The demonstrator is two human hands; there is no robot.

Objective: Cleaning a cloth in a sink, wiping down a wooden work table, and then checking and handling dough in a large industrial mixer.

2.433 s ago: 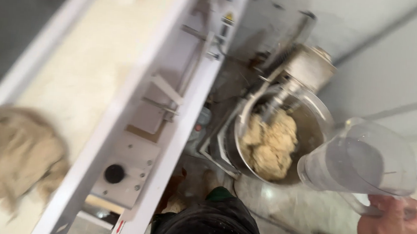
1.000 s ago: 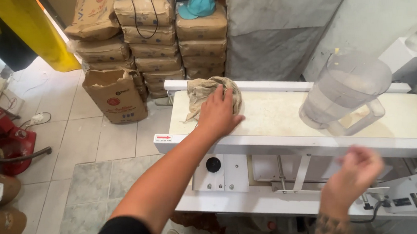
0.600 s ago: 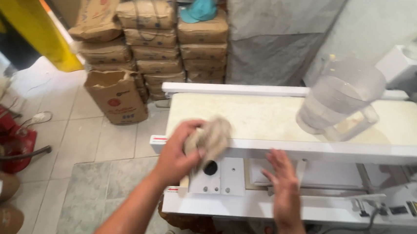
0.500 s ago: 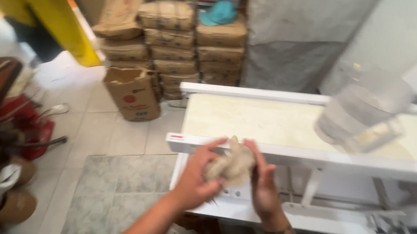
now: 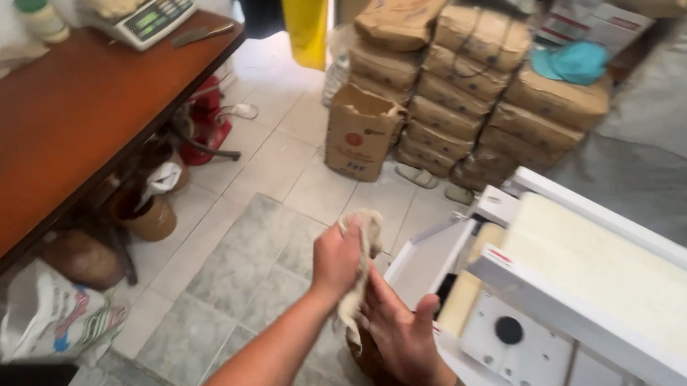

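Note:
My left hand (image 5: 337, 259) is closed on a crumpled beige cloth (image 5: 361, 259) and holds it at mid-height over the tiled floor. My right hand (image 5: 400, 327) lies open-palmed against the lower part of the same cloth, fingers spread, wrist tattooed. Both hands are just left of the white machine with a cream belt (image 5: 596, 275). The cloth hangs between the two hands, partly hidden by them.
A long brown wooden table (image 5: 49, 132) runs along the left, carrying a scale with dough (image 5: 135, 1) and a jar (image 5: 41, 17). Stacked paper sacks (image 5: 464, 88) and a cardboard box (image 5: 360, 130) stand at the back. Bags and pots sit under the table.
My left hand took the cloth off the machine's belt and brought it down in front. My right hand joined it on the cloth. The view turned left, away from the jug.

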